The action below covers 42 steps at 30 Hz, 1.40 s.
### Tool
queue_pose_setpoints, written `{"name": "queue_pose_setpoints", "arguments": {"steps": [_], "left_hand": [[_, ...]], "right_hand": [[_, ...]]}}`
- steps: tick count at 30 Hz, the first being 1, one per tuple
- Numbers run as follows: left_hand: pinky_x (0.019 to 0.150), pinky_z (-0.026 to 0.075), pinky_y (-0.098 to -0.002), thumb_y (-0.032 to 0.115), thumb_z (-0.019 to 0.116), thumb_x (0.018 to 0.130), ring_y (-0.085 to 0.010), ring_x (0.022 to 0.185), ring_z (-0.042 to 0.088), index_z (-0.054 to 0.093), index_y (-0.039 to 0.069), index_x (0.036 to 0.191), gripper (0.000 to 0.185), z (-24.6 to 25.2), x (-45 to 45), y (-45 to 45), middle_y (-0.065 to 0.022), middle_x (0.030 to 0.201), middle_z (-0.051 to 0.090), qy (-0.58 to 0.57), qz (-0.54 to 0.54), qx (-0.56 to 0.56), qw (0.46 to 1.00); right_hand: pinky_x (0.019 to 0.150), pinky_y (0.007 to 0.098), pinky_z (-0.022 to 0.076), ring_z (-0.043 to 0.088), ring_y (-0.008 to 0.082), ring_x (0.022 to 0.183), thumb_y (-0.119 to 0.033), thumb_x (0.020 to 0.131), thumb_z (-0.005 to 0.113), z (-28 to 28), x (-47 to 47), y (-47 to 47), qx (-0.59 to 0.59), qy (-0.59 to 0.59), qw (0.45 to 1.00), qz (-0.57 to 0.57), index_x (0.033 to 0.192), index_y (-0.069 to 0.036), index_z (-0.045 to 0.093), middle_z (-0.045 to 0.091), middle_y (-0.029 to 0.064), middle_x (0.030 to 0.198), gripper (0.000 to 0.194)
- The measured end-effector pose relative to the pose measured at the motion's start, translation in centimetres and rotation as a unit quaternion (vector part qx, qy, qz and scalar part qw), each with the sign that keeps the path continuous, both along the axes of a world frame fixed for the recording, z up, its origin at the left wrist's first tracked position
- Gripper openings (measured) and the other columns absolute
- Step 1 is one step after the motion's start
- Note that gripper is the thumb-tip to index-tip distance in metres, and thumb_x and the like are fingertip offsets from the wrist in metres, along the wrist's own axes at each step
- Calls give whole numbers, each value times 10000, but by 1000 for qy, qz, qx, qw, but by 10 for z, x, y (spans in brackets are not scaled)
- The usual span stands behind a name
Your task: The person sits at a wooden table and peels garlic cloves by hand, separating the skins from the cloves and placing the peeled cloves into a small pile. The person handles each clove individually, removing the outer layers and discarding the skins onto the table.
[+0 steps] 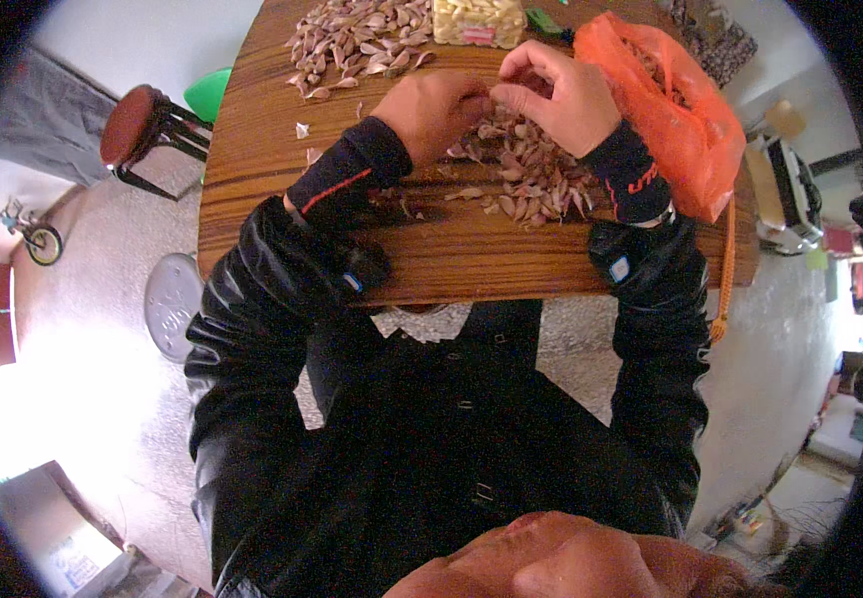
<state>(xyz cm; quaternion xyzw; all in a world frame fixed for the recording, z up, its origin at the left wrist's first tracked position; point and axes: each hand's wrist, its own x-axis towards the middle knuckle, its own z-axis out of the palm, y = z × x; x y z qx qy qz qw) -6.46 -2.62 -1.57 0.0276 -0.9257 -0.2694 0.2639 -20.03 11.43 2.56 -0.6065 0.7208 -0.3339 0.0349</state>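
Note:
My left hand is above the wooden table, its fingers curled and partly hidden by the back of the hand. Opposite it, my right hand bends thumb and forefinger toward the left fingertips. The hands meet there, and whatever may be between them is too small and covered to make out. Below and beside my right hand lies a loose heap of unpeeled garlic cloves. A larger pile of unpeeled cloves spreads beyond my left hand. A clear plastic container of pale peeled cloves stands at the far side.
An orange plastic bag with contents showing through sits right of my right hand. A green object lies beside the container. Papery garlic skin dots the wooden table. Stools stand left of the table.

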Motion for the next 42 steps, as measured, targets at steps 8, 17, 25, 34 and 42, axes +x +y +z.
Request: {"name": "queue_pose_setpoints", "arguments": {"steps": [8,17,25,34,42], "left_hand": [[570,476,-296,264,503,891,-151,592,586,611,-1,825,294,15,1,-4,-69,636,598,-48,4,243,969],[595,496,-369,273,584,823,-273,629,621,632,41,875,242,16,6,9,-136,709,630,58,43,126,989],[567,502,-454,318,580,753,-358,622,613,594,65,746,253,13,6,14,-163,649,614,69,123,-47,989],[514,467,-402,200,609,733,-320,549,581,575,47,759,159,17,9,14,-150,612,570,135,66,-19,988],[559,469,-348,213,547,762,-250,580,590,632,42,804,195,41,23,6,-143,649,595,73,25,108,991]], "right_hand": [[656,262,499,644,136,719,-168,778,671,-3,4,-5,-36,-47,998,-1,928,-77,596,655,65,783,191],[646,265,503,658,157,731,-149,819,620,-2,10,-3,-71,-78,994,-15,937,-52,629,674,87,807,153],[619,321,516,661,255,720,-184,809,621,-1,24,0,-65,62,995,-43,944,-86,647,671,110,820,168],[594,321,507,652,249,695,-169,819,601,1,26,2,-52,14,998,-30,935,-98,653,664,112,795,145],[616,211,474,576,49,684,-86,854,598,7,17,4,-44,-355,928,105,966,-25,628,655,15,795,130]]}}
